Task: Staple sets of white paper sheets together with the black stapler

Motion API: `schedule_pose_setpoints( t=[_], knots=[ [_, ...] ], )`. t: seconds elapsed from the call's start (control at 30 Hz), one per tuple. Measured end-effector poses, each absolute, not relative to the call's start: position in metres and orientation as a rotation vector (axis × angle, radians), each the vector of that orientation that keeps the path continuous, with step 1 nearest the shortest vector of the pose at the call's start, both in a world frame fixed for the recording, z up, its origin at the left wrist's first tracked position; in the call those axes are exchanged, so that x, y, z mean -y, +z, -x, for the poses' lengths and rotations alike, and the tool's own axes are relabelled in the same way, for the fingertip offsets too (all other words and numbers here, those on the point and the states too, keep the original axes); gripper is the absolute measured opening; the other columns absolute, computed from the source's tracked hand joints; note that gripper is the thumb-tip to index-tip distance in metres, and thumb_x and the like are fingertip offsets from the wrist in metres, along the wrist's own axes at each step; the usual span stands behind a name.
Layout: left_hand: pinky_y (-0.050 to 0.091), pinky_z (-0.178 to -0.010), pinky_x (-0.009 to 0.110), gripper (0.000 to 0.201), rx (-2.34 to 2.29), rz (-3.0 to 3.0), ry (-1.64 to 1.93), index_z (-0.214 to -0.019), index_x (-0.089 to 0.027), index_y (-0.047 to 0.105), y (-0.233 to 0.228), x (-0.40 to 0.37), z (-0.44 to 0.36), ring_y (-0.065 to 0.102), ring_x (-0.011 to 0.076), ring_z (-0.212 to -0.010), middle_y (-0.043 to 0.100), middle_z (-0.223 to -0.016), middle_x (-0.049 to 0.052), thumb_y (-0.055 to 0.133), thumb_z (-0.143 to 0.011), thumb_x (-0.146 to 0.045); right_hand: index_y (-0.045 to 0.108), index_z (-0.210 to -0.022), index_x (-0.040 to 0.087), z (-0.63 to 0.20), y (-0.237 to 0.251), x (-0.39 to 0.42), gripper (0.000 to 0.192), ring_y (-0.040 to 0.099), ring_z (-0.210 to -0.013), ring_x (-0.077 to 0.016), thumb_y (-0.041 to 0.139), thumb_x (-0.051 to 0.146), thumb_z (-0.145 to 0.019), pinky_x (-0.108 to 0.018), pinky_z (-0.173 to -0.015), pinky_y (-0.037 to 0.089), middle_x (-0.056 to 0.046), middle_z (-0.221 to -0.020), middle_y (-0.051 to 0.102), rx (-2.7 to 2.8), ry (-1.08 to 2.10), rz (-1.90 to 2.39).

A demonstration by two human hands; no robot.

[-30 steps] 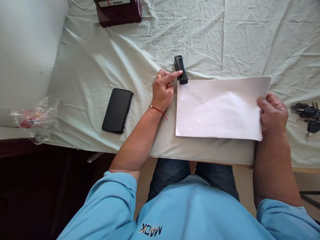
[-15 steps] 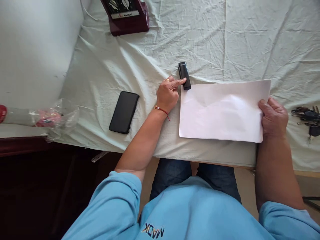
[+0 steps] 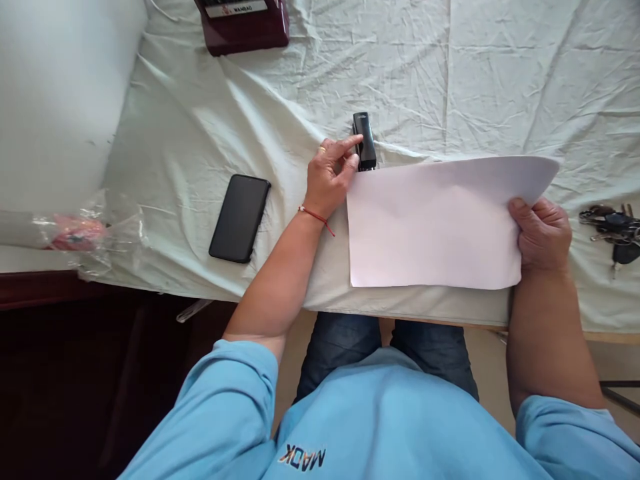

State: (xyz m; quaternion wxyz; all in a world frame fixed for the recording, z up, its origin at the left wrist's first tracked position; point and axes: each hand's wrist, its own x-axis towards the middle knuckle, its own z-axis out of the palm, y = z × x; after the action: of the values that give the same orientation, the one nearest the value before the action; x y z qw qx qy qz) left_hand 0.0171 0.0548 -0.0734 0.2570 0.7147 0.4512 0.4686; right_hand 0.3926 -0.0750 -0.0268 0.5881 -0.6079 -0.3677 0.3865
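A black stapler point(image 3: 367, 141) lies on the cloth at the top left corner of some white paper sheets point(image 3: 430, 227). My left hand point(image 3: 329, 170) holds the stapler from its left side, index fingertip on its top and thumb near its front end. Its other fingers are curled and partly hidden. The stapler's front now sits just beyond the paper's upper edge. My right hand point(image 3: 545, 230) pinches the right edge of the sheets, thumb on top and fingers underneath. The upper right corner of the paper bends up off the table.
A black phone point(image 3: 240, 218) lies left of my left arm. Keys point(image 3: 613, 227) rest at the far right. A maroon device point(image 3: 247, 30) stands at the back left, and a plastic-wrapped item point(image 3: 75, 230) lies by the wall. A wrinkled pale cloth point(image 3: 400, 80) covers the table.
The stapler has come off the paper's corner, and the sheets have shifted slightly toward me. The paper's right side has curled up. My left thumb has moved to the stapler's front.
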Motion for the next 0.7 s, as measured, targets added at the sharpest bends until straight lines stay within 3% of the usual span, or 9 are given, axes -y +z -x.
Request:
schedule_pose_setpoints(
  t=[0.2, 0.37, 0.7],
  knots=[
    [0.056, -0.111, 0.048, 0.054, -1.265, -2.118, 1.187, -0.141, -0.034, 0.074, -0.071, -0.054, -0.023, 0.072, 0.0285, -0.120, 0.075, -0.117, 0.008, 0.061, -0.104, -0.071, 0.088, -0.088, 0.024, -0.393, -0.028, 0.077, 0.046, 0.066, -0.061, -0.0126, 0.104, 0.056, -0.059, -0.035, -0.073, 0.069, -0.002, -0.079, 0.079, 0.843, 0.912, 1.415],
    [0.053, -0.116, 0.050, 0.048, -1.200, -2.111, 1.224, -0.139, -0.033, 0.076, -0.071, -0.054, -0.022, 0.071, 0.0282, -0.122, 0.078, -0.120, 0.008, 0.058, -0.108, -0.064, 0.089, -0.091, 0.021, -0.392, -0.023, 0.077, 0.051, 0.076, -0.074, -0.0206, 0.103, 0.057, -0.058, -0.040, -0.077, 0.070, -0.005, -0.080, 0.079, 0.834, 0.940, 1.452],
    [0.059, -0.101, 0.040, 0.057, -1.193, -1.781, 1.402, -0.144, -0.035, 0.064, -0.082, -0.058, -0.018, 0.073, 0.0234, -0.113, 0.072, -0.114, 0.007, 0.060, -0.103, -0.074, 0.085, -0.085, 0.021, -0.391, -0.021, 0.074, 0.052, 0.077, -0.085, -0.0228, 0.103, 0.059, -0.054, -0.044, -0.087, 0.070, -0.004, -0.080, 0.078, 0.780, 0.878, 1.440]
  ],
)
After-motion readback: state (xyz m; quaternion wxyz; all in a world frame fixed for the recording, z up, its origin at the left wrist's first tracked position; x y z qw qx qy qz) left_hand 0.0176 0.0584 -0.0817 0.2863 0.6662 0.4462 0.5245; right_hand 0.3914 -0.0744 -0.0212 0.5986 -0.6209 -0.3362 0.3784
